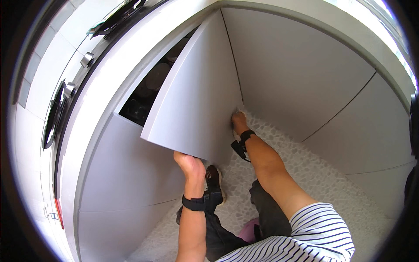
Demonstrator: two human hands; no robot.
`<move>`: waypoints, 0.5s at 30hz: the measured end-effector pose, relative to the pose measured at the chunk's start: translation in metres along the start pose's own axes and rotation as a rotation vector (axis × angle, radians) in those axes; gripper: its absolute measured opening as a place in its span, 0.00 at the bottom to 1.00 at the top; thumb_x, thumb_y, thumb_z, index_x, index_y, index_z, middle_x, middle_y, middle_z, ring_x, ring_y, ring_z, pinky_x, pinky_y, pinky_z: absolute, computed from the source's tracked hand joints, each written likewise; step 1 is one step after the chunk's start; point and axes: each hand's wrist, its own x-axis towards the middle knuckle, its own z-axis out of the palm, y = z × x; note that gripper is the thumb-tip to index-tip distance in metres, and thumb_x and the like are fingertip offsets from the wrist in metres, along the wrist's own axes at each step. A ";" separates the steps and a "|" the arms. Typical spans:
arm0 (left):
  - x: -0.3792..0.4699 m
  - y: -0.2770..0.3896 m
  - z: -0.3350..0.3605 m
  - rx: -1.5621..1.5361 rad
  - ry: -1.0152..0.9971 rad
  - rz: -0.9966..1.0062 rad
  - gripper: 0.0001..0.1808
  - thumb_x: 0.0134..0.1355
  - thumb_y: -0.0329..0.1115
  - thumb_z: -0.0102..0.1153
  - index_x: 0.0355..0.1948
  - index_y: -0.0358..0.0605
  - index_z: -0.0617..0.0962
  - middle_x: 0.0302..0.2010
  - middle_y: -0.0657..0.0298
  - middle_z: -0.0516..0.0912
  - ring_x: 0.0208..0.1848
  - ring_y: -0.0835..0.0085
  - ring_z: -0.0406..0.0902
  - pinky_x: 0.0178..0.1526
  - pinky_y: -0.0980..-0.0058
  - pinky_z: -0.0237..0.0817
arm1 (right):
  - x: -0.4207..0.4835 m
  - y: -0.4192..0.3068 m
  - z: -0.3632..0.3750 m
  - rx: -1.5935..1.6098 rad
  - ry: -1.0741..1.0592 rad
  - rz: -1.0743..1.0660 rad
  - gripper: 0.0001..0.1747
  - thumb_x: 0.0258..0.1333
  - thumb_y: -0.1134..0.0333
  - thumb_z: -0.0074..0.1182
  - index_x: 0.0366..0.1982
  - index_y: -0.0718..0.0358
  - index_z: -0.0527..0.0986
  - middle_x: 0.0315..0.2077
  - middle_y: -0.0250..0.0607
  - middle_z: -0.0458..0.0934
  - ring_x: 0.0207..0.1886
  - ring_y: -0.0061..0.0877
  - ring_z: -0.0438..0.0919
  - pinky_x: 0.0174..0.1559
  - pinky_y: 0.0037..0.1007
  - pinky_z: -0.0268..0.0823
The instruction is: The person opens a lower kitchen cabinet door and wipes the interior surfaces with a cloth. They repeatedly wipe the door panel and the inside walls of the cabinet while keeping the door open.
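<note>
A pale grey cabinet door (199, 88) stands ajar in front of me, hinged at its far side. My left hand (190, 162) grips its near edge, with the fingers out of sight behind the panel. Low by the far bottom part of the door is my right hand (239, 119), its fingers curled and partly hidden by the panel. Whether it holds anything is too small to make out. Through the gap shows the dark cabinet interior (144, 88), with round items that are hard to identify.
More grey cabinet fronts (294, 65) run along the right, above a pebble-patterned floor (294, 157). On the left, a white counter edge (95, 91) borders a stove with metal knobs (87, 60) and black pan supports (55, 114). A pink object (249, 230) lies beneath me, beside my legs.
</note>
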 end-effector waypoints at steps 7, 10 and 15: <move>-0.001 0.002 0.009 -0.046 -0.052 0.001 0.17 0.70 0.41 0.42 0.46 0.41 0.77 0.43 0.67 0.79 0.47 0.75 0.75 0.50 0.73 0.65 | -0.020 -0.106 -0.118 0.549 0.574 0.058 0.24 0.49 0.72 0.52 0.51 0.63 0.77 0.48 0.61 0.75 0.51 0.51 0.72 0.52 0.43 0.66; 0.000 0.004 0.012 -0.062 -0.019 -0.049 0.18 0.70 0.42 0.42 0.49 0.41 0.76 0.45 0.66 0.79 0.48 0.74 0.75 0.51 0.73 0.66 | -0.059 -0.146 -0.165 0.607 0.663 -0.170 0.29 0.49 0.77 0.49 0.57 0.62 0.73 0.47 0.59 0.72 0.49 0.48 0.70 0.51 0.43 0.63; 0.002 0.005 0.012 -0.043 -0.007 -0.072 0.20 0.69 0.44 0.43 0.51 0.40 0.76 0.47 0.65 0.79 0.49 0.72 0.75 0.51 0.71 0.66 | -0.142 -0.193 -0.197 0.701 0.839 -0.581 0.31 0.56 0.79 0.43 0.64 0.61 0.66 0.55 0.56 0.63 0.54 0.46 0.64 0.59 0.41 0.58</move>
